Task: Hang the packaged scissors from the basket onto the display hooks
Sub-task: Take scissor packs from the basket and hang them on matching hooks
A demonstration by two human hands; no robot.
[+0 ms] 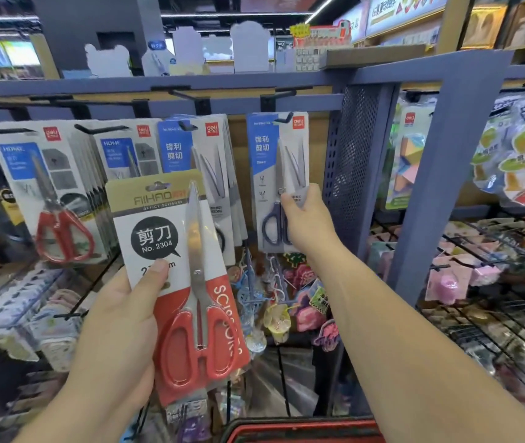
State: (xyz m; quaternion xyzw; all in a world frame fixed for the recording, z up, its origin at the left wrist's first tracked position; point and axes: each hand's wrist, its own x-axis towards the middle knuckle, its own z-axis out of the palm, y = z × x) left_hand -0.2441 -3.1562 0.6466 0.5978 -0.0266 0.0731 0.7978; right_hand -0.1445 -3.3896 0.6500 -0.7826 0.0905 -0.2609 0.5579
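Packaged scissors with red handles (191, 314) are standing upright in the left hand (120, 330), which is gripping the card's left edge with its thumb pressing on the white face. This pack is hovering just above the red basket (302, 426), whose rim is showing at the bottom edge of the view. Further out, the right hand (306, 219) is reaching to the display rack and gripping the lower right part of a blue-handled scissors pack (267, 174), fingers curling round the card. That pack's top edge is sitting at a black hook (283, 118), whose upturned tip is showing in front of the card. Left of it, a stack of matching packs (197, 155) is hanging on the next hook, and more red-handled packs (47, 193) are hanging toward the rack's left end. A perforated blue panel (350, 155) is closing off the rack's right end.
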